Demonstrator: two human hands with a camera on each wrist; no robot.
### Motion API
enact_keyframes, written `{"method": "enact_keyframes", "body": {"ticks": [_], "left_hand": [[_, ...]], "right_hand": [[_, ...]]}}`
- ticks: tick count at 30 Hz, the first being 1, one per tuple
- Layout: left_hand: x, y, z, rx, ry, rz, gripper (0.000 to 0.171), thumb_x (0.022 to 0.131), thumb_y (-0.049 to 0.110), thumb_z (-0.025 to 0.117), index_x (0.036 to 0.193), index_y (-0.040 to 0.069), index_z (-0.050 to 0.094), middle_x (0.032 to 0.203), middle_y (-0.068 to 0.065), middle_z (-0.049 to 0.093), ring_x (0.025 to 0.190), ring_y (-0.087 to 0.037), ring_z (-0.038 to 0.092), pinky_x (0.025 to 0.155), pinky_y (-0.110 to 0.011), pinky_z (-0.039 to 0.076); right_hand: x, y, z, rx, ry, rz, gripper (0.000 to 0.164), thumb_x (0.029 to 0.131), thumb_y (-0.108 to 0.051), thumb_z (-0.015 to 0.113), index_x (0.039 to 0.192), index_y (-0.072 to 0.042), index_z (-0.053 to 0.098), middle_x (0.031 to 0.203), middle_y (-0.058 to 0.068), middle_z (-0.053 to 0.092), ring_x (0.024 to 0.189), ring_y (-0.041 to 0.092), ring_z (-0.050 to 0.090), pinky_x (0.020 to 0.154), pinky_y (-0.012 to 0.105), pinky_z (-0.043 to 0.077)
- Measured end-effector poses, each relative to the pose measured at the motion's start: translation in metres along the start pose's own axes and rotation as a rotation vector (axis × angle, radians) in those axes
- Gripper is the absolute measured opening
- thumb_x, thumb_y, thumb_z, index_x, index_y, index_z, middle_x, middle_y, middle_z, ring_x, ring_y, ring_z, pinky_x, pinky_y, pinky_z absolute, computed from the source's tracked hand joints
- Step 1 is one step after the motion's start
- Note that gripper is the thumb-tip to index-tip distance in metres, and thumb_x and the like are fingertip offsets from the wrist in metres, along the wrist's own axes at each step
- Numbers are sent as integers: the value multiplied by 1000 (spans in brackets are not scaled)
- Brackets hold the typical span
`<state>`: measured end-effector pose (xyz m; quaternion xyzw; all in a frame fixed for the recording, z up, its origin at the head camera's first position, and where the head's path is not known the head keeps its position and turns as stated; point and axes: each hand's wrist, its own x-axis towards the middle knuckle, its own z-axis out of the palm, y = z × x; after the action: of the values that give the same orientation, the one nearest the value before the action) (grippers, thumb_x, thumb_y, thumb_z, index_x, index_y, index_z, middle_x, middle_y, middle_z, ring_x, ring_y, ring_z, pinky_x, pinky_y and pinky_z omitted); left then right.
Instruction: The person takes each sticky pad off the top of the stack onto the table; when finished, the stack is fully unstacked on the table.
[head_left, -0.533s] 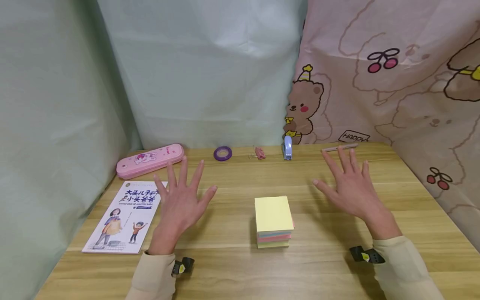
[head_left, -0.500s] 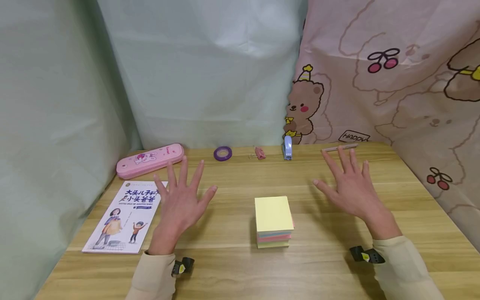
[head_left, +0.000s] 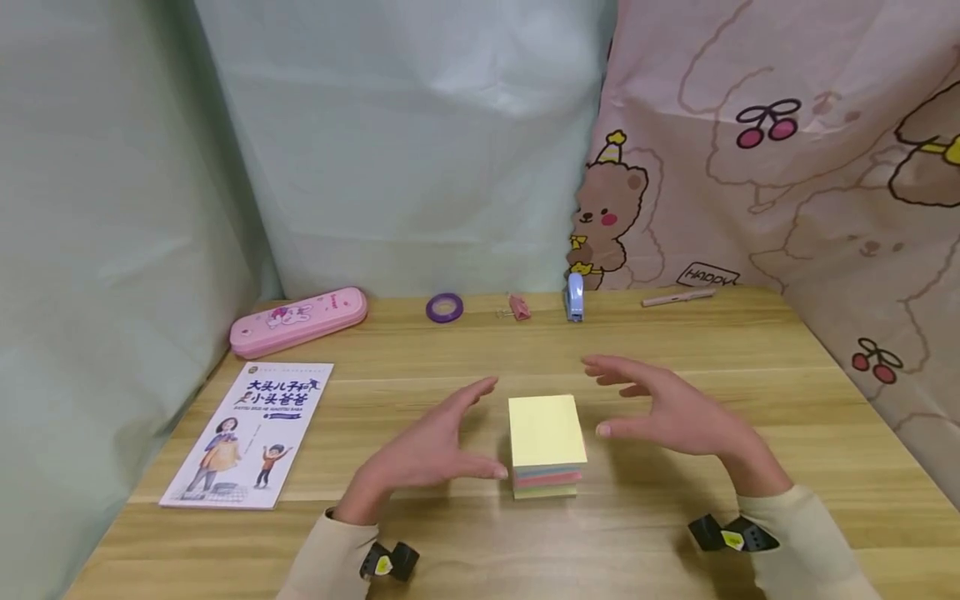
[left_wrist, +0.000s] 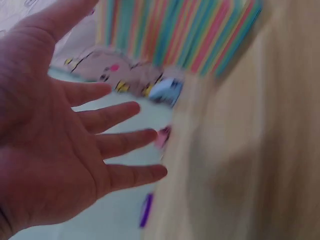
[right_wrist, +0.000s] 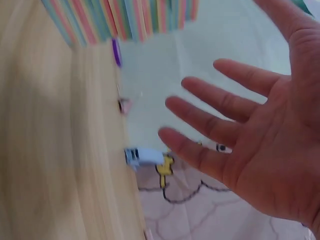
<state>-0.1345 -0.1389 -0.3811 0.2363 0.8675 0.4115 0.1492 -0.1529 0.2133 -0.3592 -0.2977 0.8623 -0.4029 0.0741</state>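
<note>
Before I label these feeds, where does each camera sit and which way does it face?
Head: worn there, facing forward and down at the table; left hand, right hand show.
Left wrist: worn there, facing the sticky-note stack; left palm shows.
Right wrist: worn there, facing the stack; right palm shows.
Wrist views share: stack, blue stapler.

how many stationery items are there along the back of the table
5, from left to right: pink pencil case, purple tape roll, pink binder clip, blue stapler, pen; all lie beyond the sticky-note stack.
</note>
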Motion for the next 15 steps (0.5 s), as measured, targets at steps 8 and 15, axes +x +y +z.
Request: {"method": "enact_keyframes", "body": {"ticks": [8,15], "left_hand": [[9,5,25,-158,10,36,108,74,33,97,161,13,36,158,-8,51,149,-34,46,123,-59,37],[13,4,35,-193,22,48,103,76,30,96,159,13,37,150,-7,56,143,-33,52,117,-60,44]], "right_hand": [[4,-12,20,47,-84,5,95,78,-41,94,157,-16,48,151,9,59,131,38,59,104,55,52],[6,-16,30,-25,-75,-5,93,77,-51,93,152,-16,51,139,-1,63,124,27,61,98,50,57]]}}
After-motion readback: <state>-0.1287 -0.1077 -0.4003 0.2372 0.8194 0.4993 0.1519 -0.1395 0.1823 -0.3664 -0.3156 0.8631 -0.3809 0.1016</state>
